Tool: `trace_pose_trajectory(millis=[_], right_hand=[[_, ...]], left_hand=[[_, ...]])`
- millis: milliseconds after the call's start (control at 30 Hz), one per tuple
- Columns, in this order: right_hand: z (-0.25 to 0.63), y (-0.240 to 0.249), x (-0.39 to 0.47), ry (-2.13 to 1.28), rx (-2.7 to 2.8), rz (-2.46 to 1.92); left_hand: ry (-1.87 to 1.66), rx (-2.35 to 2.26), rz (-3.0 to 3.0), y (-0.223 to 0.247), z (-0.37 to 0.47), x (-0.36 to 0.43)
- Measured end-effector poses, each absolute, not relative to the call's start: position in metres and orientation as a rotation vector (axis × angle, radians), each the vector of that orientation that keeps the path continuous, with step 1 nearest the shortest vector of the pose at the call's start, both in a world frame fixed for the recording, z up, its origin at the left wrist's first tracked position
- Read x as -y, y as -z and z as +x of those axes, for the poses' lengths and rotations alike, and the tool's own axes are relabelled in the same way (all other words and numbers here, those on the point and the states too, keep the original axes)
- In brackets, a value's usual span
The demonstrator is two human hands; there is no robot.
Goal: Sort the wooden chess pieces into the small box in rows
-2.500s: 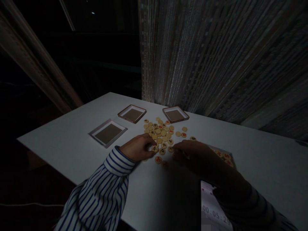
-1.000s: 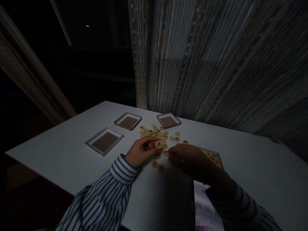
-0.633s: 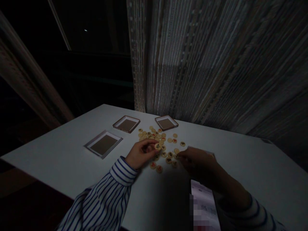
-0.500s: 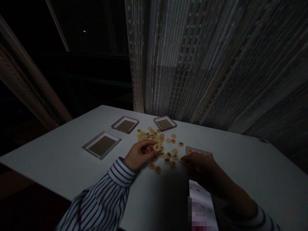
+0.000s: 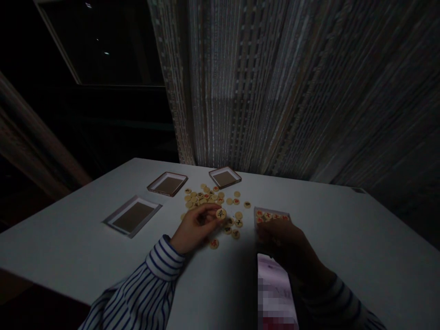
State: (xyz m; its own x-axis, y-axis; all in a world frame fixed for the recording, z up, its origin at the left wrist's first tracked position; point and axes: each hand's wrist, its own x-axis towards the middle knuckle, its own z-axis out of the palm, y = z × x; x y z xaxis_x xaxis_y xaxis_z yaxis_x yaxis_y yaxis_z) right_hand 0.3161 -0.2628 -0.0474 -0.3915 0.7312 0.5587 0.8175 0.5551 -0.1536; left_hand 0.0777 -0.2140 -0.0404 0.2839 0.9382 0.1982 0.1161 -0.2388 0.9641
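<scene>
My left hand (image 5: 199, 227) pinches a Chinese chess piece (image 5: 221, 214) between thumb and fingers, its dark character facing me. Below and behind it lies a loose spread of round wooden pieces (image 5: 236, 201), some with red or dark characters, others showing plain faces. One red-marked piece (image 5: 214, 244) lies just in front of this hand. My right hand (image 5: 283, 236) is bent over the near part of a shallow box (image 5: 289, 214) that holds several red-marked pieces. Its fingers curl down at the box's left side; what they hold, if anything, is hidden.
A lit phone (image 5: 275, 279) sits below my right hand. Two brown-rimmed shallow trays (image 5: 168, 184) (image 5: 225, 177) stand behind the pieces, and a grey-edged one (image 5: 133, 215) lies at left. The white table (image 5: 326, 220) ends near a string curtain (image 5: 220, 91) and a dark window.
The view has turned slightly right. My right hand has moved right from the edge of the spread to over the box, uncovering its red-marked pieces. My left hand still holds its piece.
</scene>
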Motion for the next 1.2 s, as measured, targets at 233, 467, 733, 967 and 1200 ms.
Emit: trace_pose_trajectory(millis=[233,467,733,967,1200], right_hand=[[0.326,0.051,0.258,0.425,2.155,-1.173],[0.333,0.045,0.259,0.492,2.124,-1.202],[0.345,0.040,0.257,0.487,1.971,-1.289],[0.349,0.044,0.255,0.407,1.985,-1.284],[0.356,0.052,0.255,0.199,2.095,-1.243]], left_hand=[[-1.028,-0.943,1.664,0.030,0.107,0.217],[-0.995,-0.933,1.735,0.016,0.138,0.222],[-1.068,-0.771,1.463,0.027,0.181,0.207],[-1.062,-0.827,1.198,0.051,0.194,0.216],[-1.022,-0.741,1.256,0.058,0.191,0.220]])
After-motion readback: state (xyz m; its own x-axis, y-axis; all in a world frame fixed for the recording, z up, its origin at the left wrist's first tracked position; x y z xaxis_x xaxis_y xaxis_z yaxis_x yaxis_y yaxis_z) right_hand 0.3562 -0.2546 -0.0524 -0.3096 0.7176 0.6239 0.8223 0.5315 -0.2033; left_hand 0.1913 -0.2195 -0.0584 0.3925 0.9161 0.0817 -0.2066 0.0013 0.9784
